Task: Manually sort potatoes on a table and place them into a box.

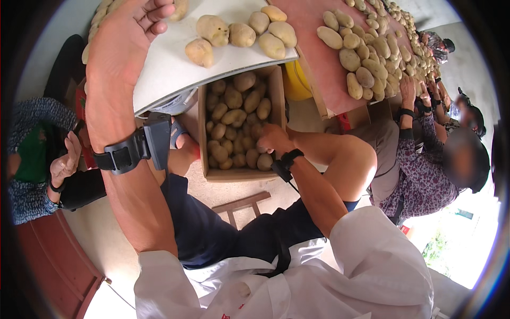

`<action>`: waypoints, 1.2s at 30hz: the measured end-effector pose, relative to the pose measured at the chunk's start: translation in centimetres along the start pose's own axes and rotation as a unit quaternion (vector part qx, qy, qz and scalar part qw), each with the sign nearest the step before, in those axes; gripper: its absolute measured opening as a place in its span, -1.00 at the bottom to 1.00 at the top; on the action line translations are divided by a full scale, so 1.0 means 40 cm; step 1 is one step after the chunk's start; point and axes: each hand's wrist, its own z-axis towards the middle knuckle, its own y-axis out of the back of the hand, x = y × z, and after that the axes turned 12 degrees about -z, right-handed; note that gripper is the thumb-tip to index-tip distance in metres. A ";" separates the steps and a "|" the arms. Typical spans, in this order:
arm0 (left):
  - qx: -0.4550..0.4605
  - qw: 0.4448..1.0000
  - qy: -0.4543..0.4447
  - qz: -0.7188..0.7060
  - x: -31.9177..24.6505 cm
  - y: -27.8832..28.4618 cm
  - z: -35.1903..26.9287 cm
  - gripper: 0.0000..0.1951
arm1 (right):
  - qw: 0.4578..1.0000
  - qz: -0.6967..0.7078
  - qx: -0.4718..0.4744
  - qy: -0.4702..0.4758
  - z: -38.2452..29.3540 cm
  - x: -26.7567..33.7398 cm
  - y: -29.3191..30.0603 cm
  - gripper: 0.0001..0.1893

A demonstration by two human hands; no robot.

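Observation:
My left hand (127, 36) is raised over the white tabletop (167, 75), palm in view and fingers loosely bent, with its upper part cut off by the picture's edge. Nothing shows in its palm; a potato (180, 10) lies just beyond the fingertips. Several more potatoes (242, 35) are spread along the tabletop. Below the table's edge, my right hand (275, 137) reaches over the right side of a cardboard box (239, 175) full of potatoes (233, 117). Its bent fingers are among the potatoes; whether they grip one is hidden.
A reddish board (303, 24) to the right bears a large heap of potatoes (374, 60). Co-workers sit along it, one's hand (407, 89) at the heap. Another person's hand (65, 157) is at left. A yellow bucket (297, 81) stands beside the box; a wooden frame (243, 205) lies between my legs.

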 end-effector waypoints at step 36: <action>0.082 0.995 -0.045 0.014 -0.017 -0.062 -0.055 -0.84 | 0.976 -0.121 -0.159 0.084 0.047 -0.111 0.073 -0.72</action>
